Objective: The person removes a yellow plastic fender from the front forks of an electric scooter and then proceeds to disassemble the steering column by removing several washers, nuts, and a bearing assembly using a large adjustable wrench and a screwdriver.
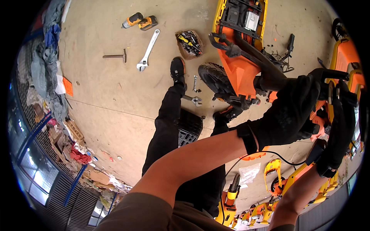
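Observation:
My left hand (287, 109), in a black glove, is closed around the black handlebar part at the end of a dark tube (264, 63). This tube belongs to an orange and yellow electric scooter or bike (241, 75) with a thick black tyre (212, 79). Just right of it, my right hand (341, 125), also gloved in black, has its fingers bent against the handlebar end, beside a small metal piece. What lies between those fingers is hidden by dark gloves on dark parts. A black cable (283, 154) curves below both wrists.
On the concrete floor lie a cordless drill (139, 21), a hammer (115, 56), a large adjustable wrench (148, 50), a smaller one (192, 100) and a bag of small parts (189, 44). A black crate (190, 127) sits between my legs. More yellow-orange vehicles (345, 54) stand right; rubbish (79, 154) lines the left.

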A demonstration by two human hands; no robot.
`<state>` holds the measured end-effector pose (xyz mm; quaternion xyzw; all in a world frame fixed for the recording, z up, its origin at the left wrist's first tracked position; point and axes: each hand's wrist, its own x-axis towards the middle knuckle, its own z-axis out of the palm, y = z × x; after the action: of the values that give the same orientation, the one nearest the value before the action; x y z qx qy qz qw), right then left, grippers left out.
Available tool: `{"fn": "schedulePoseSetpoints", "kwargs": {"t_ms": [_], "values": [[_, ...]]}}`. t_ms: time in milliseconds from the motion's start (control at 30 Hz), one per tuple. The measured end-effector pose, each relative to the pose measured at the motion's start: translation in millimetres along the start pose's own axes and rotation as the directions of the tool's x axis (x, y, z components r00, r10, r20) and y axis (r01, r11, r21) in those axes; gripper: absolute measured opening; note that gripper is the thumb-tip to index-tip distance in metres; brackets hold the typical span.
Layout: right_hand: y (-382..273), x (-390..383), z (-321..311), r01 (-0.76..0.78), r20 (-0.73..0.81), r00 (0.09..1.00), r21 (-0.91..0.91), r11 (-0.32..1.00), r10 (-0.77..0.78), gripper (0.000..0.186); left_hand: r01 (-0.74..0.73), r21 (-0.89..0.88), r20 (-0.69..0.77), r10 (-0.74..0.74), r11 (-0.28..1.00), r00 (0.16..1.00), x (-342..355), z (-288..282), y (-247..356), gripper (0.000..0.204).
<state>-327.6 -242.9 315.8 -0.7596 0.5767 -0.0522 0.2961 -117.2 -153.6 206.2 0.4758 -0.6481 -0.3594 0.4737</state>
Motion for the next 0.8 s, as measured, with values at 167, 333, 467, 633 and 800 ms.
{"fn": "schedulePoseSetpoints", "kwargs": {"t_ms": [167, 333, 467, 633, 800], "values": [[-8, 3, 9, 0.207, -0.022, 0.977, -0.167, 0.964, -0.214, 0.035, 0.019, -0.014, -0.004, -0.019, 1.000, 1.000, 2, -1, -2, 0.101], [-21, 5, 9, 0.016, -0.026, 0.999, -0.108, 0.994, -0.019, 0.035, 0.001, 0.012, -0.026, -0.001, 1.000, 1.000, 1, -2, -1, 0.099], [-19, 1, 16, -0.167, -0.182, 0.961, 0.223, 0.961, 0.209, 0.038, -0.006, 0.019, -0.025, 0.006, 1.000, 1.000, 2, -3, 1, 0.099], [-20, 7, 21, 0.014, -0.108, 0.994, 0.014, 1.000, -0.013, 0.042, 0.006, -0.007, 0.012, -0.006, 1.000, 1.000, 3, -6, 0, 0.099], [-58, 11, 19, -0.103, -0.149, 0.978, 0.268, 0.958, 0.147, 0.034, -0.064, 0.075, -0.076, 0.070, 0.995, 0.995, -5, 3, -2, 0.104]]}}
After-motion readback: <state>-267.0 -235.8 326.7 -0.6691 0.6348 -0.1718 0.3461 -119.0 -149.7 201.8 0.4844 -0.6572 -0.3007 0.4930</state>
